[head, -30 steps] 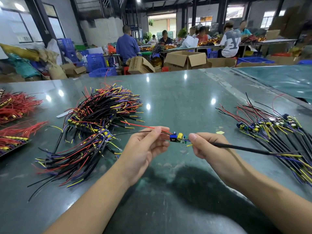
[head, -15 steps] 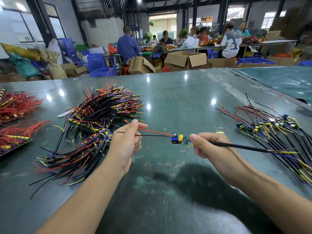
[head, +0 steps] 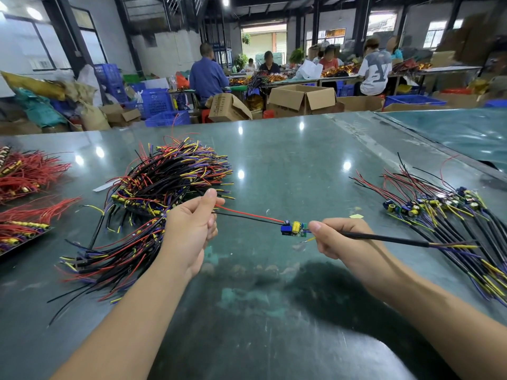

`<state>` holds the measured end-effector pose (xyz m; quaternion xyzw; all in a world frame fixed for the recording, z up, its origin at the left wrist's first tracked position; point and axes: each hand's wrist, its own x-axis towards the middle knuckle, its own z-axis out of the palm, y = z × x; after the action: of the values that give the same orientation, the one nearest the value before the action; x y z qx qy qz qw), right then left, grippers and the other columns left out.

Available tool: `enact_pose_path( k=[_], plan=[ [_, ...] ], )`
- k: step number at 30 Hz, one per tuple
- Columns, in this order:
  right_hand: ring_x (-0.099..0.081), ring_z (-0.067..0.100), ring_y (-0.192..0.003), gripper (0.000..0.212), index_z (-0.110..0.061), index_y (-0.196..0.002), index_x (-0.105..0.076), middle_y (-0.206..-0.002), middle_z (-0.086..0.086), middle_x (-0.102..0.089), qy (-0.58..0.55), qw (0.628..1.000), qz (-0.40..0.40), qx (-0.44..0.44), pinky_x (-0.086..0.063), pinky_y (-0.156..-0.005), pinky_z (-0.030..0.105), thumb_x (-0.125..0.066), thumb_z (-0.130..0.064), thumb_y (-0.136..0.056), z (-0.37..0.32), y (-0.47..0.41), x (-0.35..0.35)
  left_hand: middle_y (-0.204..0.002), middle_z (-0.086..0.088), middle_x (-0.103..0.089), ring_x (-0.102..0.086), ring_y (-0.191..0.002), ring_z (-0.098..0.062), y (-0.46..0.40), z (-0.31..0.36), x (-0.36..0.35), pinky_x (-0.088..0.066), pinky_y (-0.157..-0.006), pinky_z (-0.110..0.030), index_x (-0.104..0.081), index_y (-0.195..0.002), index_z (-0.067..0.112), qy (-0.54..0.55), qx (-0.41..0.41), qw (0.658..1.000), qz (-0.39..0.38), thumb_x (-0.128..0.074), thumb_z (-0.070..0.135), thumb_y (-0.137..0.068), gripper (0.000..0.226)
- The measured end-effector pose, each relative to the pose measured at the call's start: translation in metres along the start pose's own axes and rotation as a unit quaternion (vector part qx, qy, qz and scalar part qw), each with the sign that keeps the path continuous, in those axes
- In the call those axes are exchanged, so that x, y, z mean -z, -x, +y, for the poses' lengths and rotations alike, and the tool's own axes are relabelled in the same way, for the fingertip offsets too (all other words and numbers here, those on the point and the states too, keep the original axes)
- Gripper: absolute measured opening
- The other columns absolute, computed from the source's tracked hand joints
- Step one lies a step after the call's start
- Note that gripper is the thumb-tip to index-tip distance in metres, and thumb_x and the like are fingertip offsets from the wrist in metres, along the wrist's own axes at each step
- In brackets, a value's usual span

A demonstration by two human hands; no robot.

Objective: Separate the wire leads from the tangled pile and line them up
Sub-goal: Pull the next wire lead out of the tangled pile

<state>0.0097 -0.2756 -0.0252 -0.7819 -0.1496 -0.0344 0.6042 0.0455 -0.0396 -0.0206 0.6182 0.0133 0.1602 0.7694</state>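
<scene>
A: Left hand [head: 189, 231] at nine o'clock of the little circuit board [head: 293, 229] now, fingers pinching the far ends of the red and black leads [head: 247, 215]. A second ago right up against the board; since slid outward along the leads.

B: And the leads pulled straight by that, taut from fingers to board. Right hand [head: 337, 237]?

A: At three o'clock of the board, unmoved, fingers curled round the black sleeved cable [head: 384, 237] just beside the board. Board held above the counter [head: 288, 165], between both hands.

B: One piece clear of the tangled pile [head: 153, 198] at ten o'clock, then.

A: Clear and straightened, probably ready for the lined-up row [head: 444, 215] at three o'clock, cable end already reaching over it.

B: Plenty left in the pile, so early in the job. Red bundles [head: 24, 187] at nine o'clock untouched.
</scene>
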Motion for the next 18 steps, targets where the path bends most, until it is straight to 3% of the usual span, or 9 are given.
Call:
enact_pose_path(
  k=[4, 7, 10, 12, 15, 16, 18],
  plan=[
    [-0.020, 0.025, -0.058, 0.047, -0.017, -0.050, -0.050, -0.058, 0.012, -0.025, 0.010, 1.000, -0.016, 0.002, -0.013, -0.053, 0.035, -0.057, -0.043, -0.089, 0.003, 0.000, -0.002, -0.041, 0.008, -0.032, -0.022, -0.038, -0.005, -0.004, -0.001, 0.003, -0.019, -0.041, -0.016, -0.068, -0.085, 0.009, -0.004, -0.015, 1.000, 0.017, -0.054, 0.021, -0.096, 0.022],
    [-0.022, 0.024, -0.058, 0.045, -0.016, -0.052, -0.051, -0.059, 0.019, -0.025, 0.015, 1.000, -0.021, 0.007, -0.015, -0.054, 0.042, -0.053, -0.047, -0.085, 0.005, -0.001, -0.004, -0.041, 0.009, -0.033, -0.024, -0.037, -0.003, -0.003, 0.000, 0.003, -0.022, -0.040, -0.014, -0.067, -0.087, 0.010, 0.018, -0.003, 1.000, 0.023, -0.052, 0.022, -0.097, 0.021],
    [-0.021, 0.024, -0.058, 0.047, -0.018, -0.051, -0.049, -0.059, 0.013, -0.024, -0.010, 1.000, -0.011, 0.011, -0.013, -0.055, 0.039, -0.056, -0.046, -0.088, 0.007, -0.001, -0.003, -0.044, 0.009, -0.038, -0.029, -0.035, -0.001, 0.004, 0.004, -0.005, -0.028, -0.039, -0.011, -0.065, -0.092, 0.014, 0.161, 0.065, 0.985, -0.009, -0.056, 0.034, -0.089, 0.023],
    [-0.020, 0.020, -0.056, 0.046, -0.020, -0.049, -0.048, -0.056, 0.004, -0.024, -0.036, 0.999, 0.005, 0.015, -0.013, -0.054, 0.034, -0.054, -0.045, -0.087, 0.006, -0.002, -0.002, -0.052, 0.008, -0.044, -0.035, -0.039, -0.002, 0.012, 0.005, -0.011, -0.033, -0.040, -0.011, -0.063, -0.103, 0.015, 0.238, 0.131, 0.961, -0.061, -0.063, 0.050, -0.072, 0.047],
    [-0.020, 0.017, -0.055, 0.044, -0.018, -0.049, -0.049, -0.055, 0.002, -0.024, -0.086, 0.996, 0.018, 0.014, -0.013, -0.055, 0.032, -0.053, -0.041, -0.086, 0.007, -0.004, -0.004, -0.070, 0.001, -0.058, -0.049, -0.049, -0.006, 0.027, -0.003, -0.022, -0.046, -0.046, -0.016, -0.061, -0.111, 0.012, 0.194, 0.190, 0.949, -0.160, -0.082, 0.062, -0.041, 0.089],
    [-0.021, 0.018, -0.056, 0.044, -0.016, -0.049, -0.050, -0.057, 0.007, -0.024, -0.096, 0.995, 0.015, 0.015, -0.013, -0.057, 0.034, -0.053, -0.041, -0.085, 0.007, -0.004, -0.006, -0.075, -0.001, -0.062, -0.054, -0.052, -0.007, 0.033, -0.006, -0.026, -0.049, -0.049, -0.018, -0.064, -0.108, 0.013, 0.153, 0.197, 0.948, -0.195, -0.086, 0.057, -0.038, 0.086],
    [-0.022, 0.022, -0.058, 0.041, -0.014, -0.053, -0.055, -0.059, 0.011, -0.029, -0.090, 0.996, 0.001, 0.019, -0.014, -0.060, 0.038, -0.053, -0.039, -0.086, 0.008, -0.004, -0.009, -0.083, -0.002, -0.065, -0.058, -0.056, -0.007, 0.046, -0.012, -0.037, -0.051, -0.054, -0.018, -0.067, -0.101, 0.016, 0.087, 0.188, 0.948, -0.243, -0.082, 0.042, -0.056, 0.054]
  ],
)
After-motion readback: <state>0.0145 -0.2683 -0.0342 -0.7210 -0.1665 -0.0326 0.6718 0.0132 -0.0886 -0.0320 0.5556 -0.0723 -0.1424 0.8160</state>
